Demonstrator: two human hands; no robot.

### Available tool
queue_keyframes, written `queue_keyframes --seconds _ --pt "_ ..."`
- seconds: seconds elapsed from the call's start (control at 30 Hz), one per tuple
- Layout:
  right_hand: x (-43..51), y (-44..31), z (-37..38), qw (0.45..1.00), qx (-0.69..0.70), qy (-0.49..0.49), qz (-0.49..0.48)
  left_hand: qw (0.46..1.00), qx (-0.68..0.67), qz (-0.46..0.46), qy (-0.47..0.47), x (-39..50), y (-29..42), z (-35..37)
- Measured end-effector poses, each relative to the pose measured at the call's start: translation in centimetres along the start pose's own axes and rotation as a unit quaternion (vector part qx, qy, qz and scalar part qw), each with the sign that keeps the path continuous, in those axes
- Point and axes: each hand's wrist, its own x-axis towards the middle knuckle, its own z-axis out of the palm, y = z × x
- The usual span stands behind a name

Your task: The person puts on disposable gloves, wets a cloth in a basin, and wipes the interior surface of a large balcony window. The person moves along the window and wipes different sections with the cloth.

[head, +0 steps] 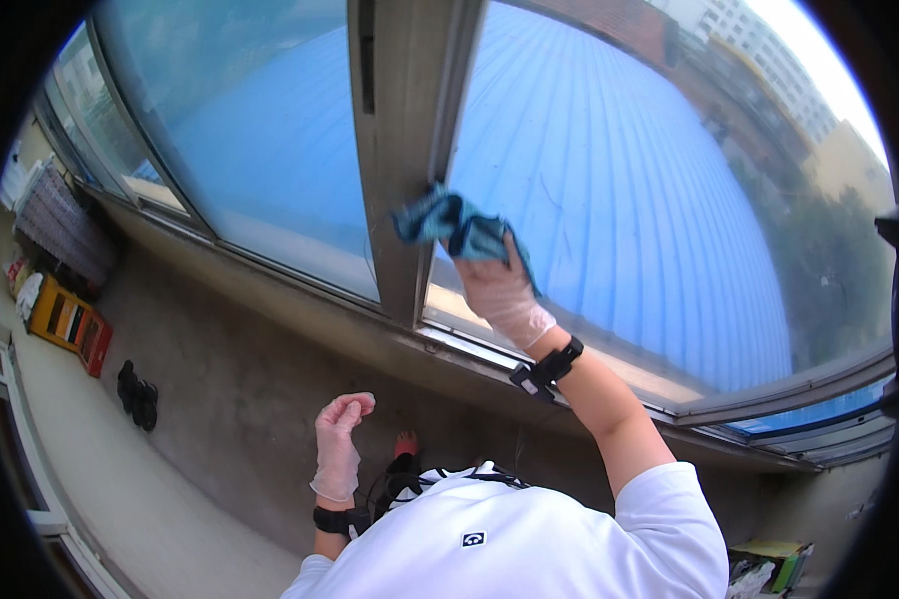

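Note:
My right hand [494, 288], in a thin clear disposable glove, is raised at the window and grips a crumpled teal cloth [461, 224]. The cloth bunches beyond my fingertips over the edge of the metal window frame post [401, 157] and hangs past the side of the hand. To the right of the post the window bay [607, 187] looks out on a blue corrugated roof. Low in front of my body, my left hand [341, 434] wears a matching glove. Its fingers are curled in, and I see nothing in them.
A sliding glass pane [270, 150] stands left of the post. The sill ledge [487, 348] runs below. Black footwear [138, 397] and a yellow-and-red box [67, 322] are on the concrete floor [225, 374] at left. Several items [772, 565] sit at lower right.

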Motion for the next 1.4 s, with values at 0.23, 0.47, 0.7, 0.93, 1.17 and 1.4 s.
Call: queue_keyframes --seconds 0.23,0.47,0.7,0.93,1.17,1.4 --pt "-11.4 -5.6 12.2 0.95 0.169 -0.249 -0.082 0.998 0.011 -0.024 0.053 0.1 -0.7 -1.5" --pt "-16.7 -5.8 13.1 0.913 0.342 -0.223 0.0 0.997 0.031 -0.039 0.053 -0.3 -1.2 -1.2" --pt "-21.6 0.5 7.1 0.806 0.45 -0.379 0.066 0.997 0.058 -0.033 0.025 -1.1 -1.1 1.1" --pt "-37.8 7.6 5.7 0.861 0.351 -0.361 0.076 0.994 0.093 -0.033 -0.048 -3.2 -0.5 6.2" --pt "-51.5 15.4 -1.0 0.919 0.176 -0.349 0.057 0.983 0.118 -0.019 -0.138 -5.6 -1.0 12.0" --pt "-57.6 19.8 -10.5 0.945 0.078 -0.29 0.128 0.97 0.151 -0.026 -0.187 -7.8 -2.5 16.7"
